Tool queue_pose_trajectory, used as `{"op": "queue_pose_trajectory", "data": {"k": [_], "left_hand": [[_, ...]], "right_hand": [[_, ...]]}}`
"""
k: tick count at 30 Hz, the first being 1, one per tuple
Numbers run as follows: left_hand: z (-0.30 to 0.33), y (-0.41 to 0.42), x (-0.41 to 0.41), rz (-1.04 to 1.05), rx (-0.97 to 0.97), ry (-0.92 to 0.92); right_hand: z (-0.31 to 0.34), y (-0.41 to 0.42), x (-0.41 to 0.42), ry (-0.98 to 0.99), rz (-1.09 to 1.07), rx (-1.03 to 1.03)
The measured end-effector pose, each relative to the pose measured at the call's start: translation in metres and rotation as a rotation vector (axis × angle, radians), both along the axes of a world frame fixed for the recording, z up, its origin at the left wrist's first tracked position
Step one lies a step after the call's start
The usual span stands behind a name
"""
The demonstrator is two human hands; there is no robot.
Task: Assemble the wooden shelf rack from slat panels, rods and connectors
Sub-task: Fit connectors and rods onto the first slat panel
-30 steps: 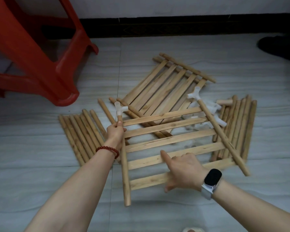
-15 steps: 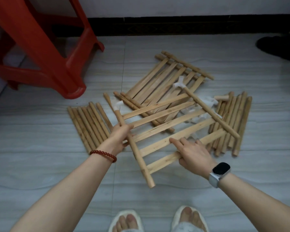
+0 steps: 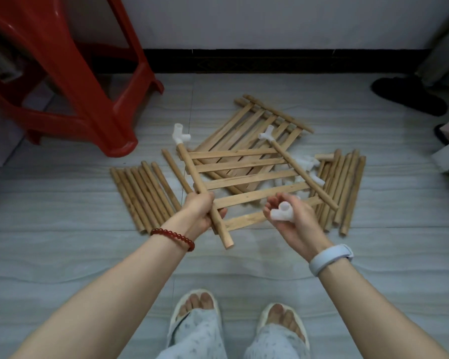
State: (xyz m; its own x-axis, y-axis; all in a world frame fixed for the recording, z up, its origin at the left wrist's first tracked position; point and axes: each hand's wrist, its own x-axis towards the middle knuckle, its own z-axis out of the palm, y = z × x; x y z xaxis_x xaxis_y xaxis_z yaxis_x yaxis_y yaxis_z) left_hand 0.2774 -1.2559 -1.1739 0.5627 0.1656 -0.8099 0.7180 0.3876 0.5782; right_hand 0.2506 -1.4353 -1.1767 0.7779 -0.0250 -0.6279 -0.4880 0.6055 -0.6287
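Left hand (image 3: 201,211) is wrapped around the near rail of the slat panel (image 3: 244,177), holding it tilted up off the floor (image 3: 62,255). Right hand (image 3: 288,216) has its fingers curled loosely around a white connector (image 3: 283,212). I'd say the bare rail end (image 3: 227,242) gets it next: line the socket up straight, then push and twist. 2 far ends look capped already.
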Motion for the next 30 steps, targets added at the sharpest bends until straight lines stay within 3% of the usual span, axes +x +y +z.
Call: {"op": "queue_pose_trajectory", "data": {"k": [2, 4, 9, 16, 21, 30], "left_hand": [[0.010, -0.007, 0.006, 0.010, -0.009, 0.001], [0.013, -0.012, 0.011, -0.022, 0.018, 0.003], [0.023, -0.024, 0.015, -0.041, 0.010, 0.004], [0.025, -0.051, 0.005, -0.019, -0.111, -0.025], [0.020, -0.064, 0.007, -0.017, -0.116, -0.013], [0.026, -0.065, 0.006, 0.037, -0.174, 0.019]], "right_hand": [[0.017, 0.006, 0.006, -0.003, -0.066, 0.175], [0.027, 0.010, 0.005, -0.071, 0.006, 0.125], [0.020, -0.003, -0.018, -0.345, 0.243, -0.672], [0.003, -0.016, -0.047, -0.390, 0.316, -1.210], [0.009, -0.020, -0.050, -0.457, 0.352, -1.314], [0.013, -0.021, -0.060, -0.633, 0.245, -1.147]]}}
